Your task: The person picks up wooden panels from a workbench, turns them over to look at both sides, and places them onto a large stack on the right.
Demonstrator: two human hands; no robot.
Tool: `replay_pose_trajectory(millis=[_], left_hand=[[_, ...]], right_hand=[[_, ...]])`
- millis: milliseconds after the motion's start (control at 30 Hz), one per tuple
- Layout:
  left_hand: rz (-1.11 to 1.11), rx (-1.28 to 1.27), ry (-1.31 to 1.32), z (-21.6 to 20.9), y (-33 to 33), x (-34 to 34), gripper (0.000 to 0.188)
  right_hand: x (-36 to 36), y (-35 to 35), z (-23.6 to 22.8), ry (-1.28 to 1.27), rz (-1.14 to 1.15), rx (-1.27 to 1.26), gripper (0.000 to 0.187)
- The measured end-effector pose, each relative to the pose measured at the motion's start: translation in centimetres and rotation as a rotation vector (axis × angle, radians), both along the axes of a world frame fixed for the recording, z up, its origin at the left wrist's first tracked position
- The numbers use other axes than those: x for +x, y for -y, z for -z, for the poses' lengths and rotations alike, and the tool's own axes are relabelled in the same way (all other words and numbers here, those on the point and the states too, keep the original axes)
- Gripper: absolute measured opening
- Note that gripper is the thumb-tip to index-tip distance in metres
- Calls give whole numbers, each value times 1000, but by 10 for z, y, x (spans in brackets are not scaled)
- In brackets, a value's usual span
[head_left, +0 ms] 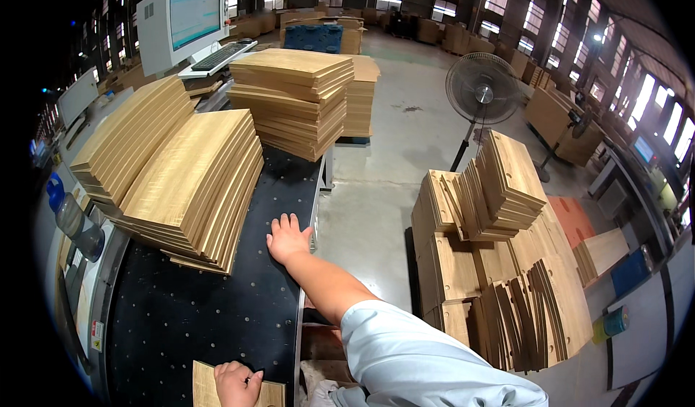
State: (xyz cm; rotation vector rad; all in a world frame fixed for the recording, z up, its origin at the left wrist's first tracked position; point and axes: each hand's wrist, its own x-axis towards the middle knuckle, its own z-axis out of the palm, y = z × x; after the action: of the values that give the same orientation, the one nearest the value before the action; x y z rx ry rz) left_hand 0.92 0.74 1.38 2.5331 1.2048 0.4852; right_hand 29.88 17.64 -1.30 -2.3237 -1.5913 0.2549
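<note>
The left hand [235, 385] lies on a wooden board [204, 387] at the near end of the black table [181, 320]; I cannot tell if it grips; the right hand [288, 240] is spread wide on the table's right edge; a blue-topped bottle [78, 226] is left of the table, its filling unclear; grey floor [373, 222] runs between the table and wood piles [499, 261] to its right.
</note>
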Motion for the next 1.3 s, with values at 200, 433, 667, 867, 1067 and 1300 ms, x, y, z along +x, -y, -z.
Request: replay_pose_trajectory(millis=[200,433,667,867,1067,1300], left_hand=[[11,-3,-14,0,-4,5,25],[-45,75,-12,12,-5,-5,25],[-31,-64,-126,2,-4,-5,31],[-64,-50,-50,12,6,-13,31],[-44,-62,-43,8,2,-12,31],[-121,-255,263,3,-10,-22,25]], right_hand=[[4,-3,1,22,15,-2,46],[0,-17,17,93,-49,10,47],[5,-7,13,59,41,19,48],[-11,-8,12,99,18,-11,46],[-8,-8,9,123,43,-16,46],[-10,-9,10,147,17,-11,46]])
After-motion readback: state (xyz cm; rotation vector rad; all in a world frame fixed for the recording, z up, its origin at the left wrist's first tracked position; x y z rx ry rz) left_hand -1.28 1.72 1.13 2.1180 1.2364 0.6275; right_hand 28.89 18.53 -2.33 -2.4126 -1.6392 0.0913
